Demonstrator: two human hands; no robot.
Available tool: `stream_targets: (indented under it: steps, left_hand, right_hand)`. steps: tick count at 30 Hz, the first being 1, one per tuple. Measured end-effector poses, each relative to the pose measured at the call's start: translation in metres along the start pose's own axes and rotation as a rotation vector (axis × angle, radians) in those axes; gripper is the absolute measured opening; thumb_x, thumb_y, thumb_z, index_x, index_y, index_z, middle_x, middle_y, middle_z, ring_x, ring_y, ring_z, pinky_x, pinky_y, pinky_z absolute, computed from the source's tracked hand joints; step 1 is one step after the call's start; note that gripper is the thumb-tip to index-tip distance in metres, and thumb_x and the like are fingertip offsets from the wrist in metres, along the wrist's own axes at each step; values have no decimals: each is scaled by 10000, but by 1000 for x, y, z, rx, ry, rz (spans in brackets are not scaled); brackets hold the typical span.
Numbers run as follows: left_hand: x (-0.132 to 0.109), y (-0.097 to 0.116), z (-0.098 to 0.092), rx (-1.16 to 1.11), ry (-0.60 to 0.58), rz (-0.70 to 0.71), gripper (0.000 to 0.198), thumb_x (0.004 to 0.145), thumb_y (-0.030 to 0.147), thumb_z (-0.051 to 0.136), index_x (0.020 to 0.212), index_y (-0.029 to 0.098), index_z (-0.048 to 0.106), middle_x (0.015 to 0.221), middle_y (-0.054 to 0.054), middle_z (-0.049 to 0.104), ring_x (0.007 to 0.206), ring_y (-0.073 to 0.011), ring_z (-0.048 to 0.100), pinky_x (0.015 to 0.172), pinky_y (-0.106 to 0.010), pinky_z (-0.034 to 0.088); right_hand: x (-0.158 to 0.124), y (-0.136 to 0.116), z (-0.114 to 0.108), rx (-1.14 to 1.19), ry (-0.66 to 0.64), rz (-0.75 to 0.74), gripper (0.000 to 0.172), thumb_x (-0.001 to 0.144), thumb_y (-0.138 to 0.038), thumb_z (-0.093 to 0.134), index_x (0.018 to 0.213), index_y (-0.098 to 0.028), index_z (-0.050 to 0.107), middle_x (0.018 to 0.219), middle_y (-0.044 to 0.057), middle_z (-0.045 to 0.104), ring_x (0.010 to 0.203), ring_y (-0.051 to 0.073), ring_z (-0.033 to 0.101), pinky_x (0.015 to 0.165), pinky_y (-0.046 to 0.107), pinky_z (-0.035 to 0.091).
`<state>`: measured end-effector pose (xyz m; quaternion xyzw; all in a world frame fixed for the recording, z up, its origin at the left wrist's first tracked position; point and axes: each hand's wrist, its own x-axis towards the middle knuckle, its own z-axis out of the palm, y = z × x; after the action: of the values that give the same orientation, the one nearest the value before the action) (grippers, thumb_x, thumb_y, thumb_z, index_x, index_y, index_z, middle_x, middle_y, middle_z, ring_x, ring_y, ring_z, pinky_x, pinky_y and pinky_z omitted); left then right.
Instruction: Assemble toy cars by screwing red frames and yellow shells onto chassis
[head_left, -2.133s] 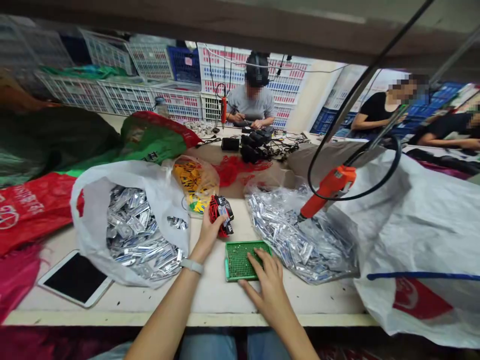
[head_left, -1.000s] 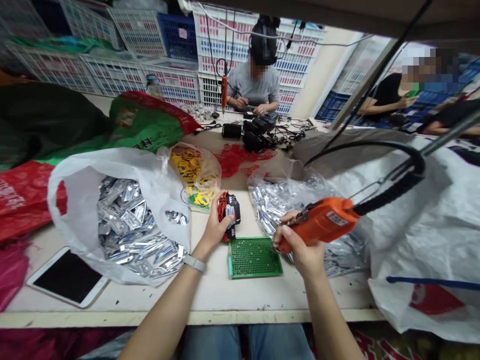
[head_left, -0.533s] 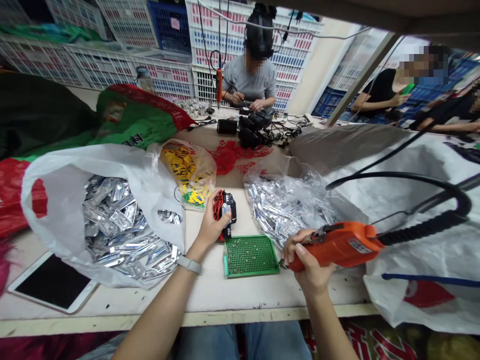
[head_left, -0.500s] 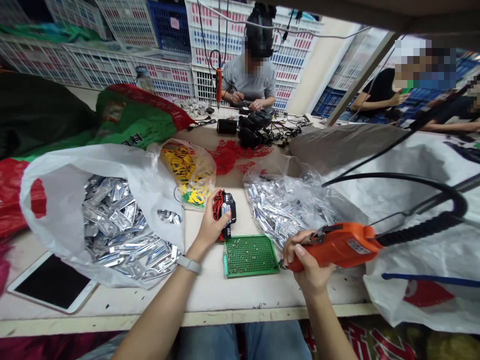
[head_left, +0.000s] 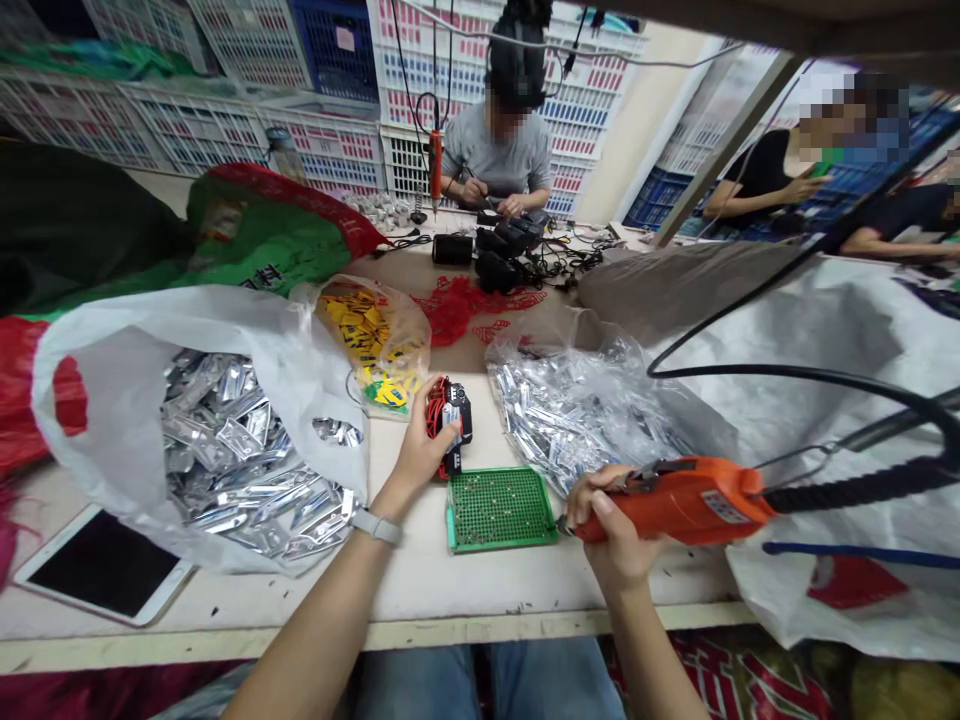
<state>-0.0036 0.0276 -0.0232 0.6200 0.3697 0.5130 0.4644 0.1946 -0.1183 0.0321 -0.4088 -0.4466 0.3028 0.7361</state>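
Observation:
My left hand (head_left: 425, 440) is closed round a small black device with red wires (head_left: 455, 425), thumb on its face, just behind the green perforated tray (head_left: 501, 512). Small bits, too tiny to make out, dot the tray's holes. My right hand (head_left: 615, 525) grips an orange power screwdriver (head_left: 679, 502), held nearly level with its tip at the tray's right edge. A thick black cable runs from the tool to the right.
A white bag (head_left: 97, 350) of silvery parts and a tablet (head_left: 101, 565) lie left. Behind are a bag of yellow pieces (head_left: 367, 340) and a clear bag of silvery pieces (head_left: 570, 400). Across the table a person (head_left: 499, 150) works; others sit at right.
The rear end of the orange screwdriver has shifted slightly right and down, and its cable has swung. My left hand holds the device in nearly the same place.

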Motion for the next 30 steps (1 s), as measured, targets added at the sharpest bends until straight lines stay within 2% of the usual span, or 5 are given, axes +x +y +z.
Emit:
stream_targets:
  steps: [15,21,30]
  left_hand:
    - [1,5,3,-3,23,-68,733,816,451,643,1461,198,402,1564,-149,459,1456,-309,446,1247,-482,306]
    - [1,5,3,-6,32,-79,732,806,453,646,1452,207,406,1539,-142,485,1458,-319,439,1229,-491,336]
    - [2,6,4,-3,36,-76,720,812,441,639,1450,208,399,1546,-142,477,1467,-308,430,1245,-482,312]
  right_hand:
    - [0,-4,3,-16,30,28,182,828,-335,751,862,-206,627,494,-57,597,353,154,545,338,283,462]
    - [1,-8,8,-14,39,12,157,835,-311,745,866,-207,632,502,-61,597,362,151,549,351,282,473]
    - [-1,-6,6,-21,42,11,148,840,-298,747,866,-204,635,496,-51,600,365,153,543,346,270,441]
